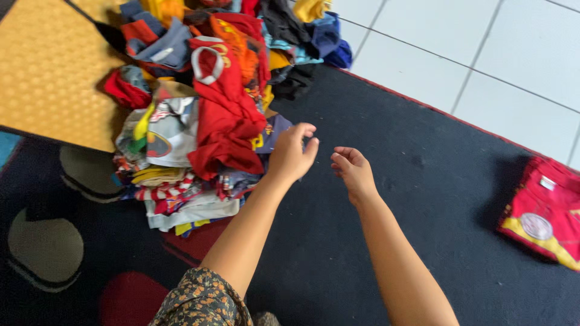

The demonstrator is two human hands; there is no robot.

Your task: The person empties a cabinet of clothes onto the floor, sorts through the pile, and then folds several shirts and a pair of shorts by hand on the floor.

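Reaching over the rug [374, 199], both hands were empty, fingers apart and curled. The left hand [291, 154] hung just beside the pile [199, 115] at its right edge; the right hand [353, 172] was farther off. A folded red shirt [544, 211] lay well apart, rightward.

clothes pile [205, 108] left on rug [393, 181], folded garment [544, 211] right

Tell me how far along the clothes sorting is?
Done: one folded red garment lies apart on the dark rug. In hand: nothing; the left hand and right hand are empty, reaching toward the pile. Left: the pile, still large and jumbled.
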